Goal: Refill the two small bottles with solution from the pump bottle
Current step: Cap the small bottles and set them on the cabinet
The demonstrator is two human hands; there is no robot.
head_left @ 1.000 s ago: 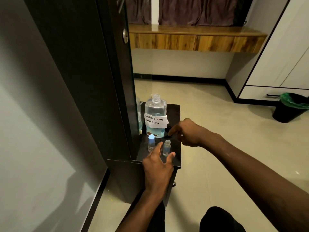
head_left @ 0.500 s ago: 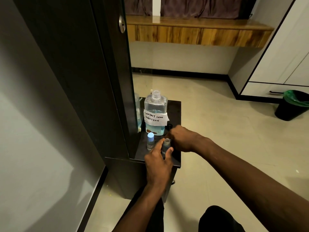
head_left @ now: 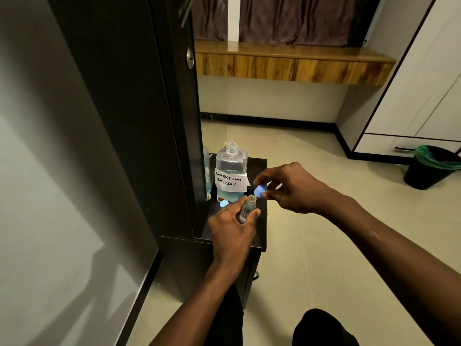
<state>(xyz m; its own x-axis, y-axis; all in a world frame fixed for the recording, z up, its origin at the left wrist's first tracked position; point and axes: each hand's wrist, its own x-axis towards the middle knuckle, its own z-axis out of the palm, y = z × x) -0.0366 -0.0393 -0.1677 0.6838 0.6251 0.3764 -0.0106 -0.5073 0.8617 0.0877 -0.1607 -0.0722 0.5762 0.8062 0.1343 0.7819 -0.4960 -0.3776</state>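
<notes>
I am looking down at a small glossy black worktop [head_left: 258,168] set against a tall dark cabinet [head_left: 124,121].

My left hand [head_left: 230,233], on an arm running up from 6 o'clock, has its grip wrapped round a small clear plastic bottle [head_left: 247,209], thumb on one side and fingers on the other. The bottle is held over the front half of the worktop and tilted, its uncapped neck pointing toward 1 o'clock.

My right hand [head_left: 295,188], on an arm from 4 o'clock, has its grip narrowed to a pinch of thumb and fingertips on a round blue plastic cap [head_left: 260,190]. The cap sits just beside the bottle's open mouth, at 1 o'clock from it. I cannot tell whether the two touch.

At 11 o'clock from the held bottle, a large clear square-shouldered bottle [head_left: 230,166] stands upright at the back of the worktop, close to the cabinet's side. Its threaded neck is open, and pale blue liquid fills its lower part. A white paper label [head_left: 230,181] across its front reads, in handwriting, "CONTACT LENS SOLUTION".

At 7 o'clock from the large bottle's base, just beside it, I see the blue top of a second small bottle [head_left: 223,204]. My left fingers hide its body.

Farther off, at 3 o'clock across the pale tiled floor [head_left: 324,245], a black bin with a green liner [head_left: 434,168] stands by white wardrobe doors [head_left: 411,96]. At 12 o'clock a wooden shelf [head_left: 287,64] hangs on the wall below dark curtains [head_left: 287,18].
</notes>
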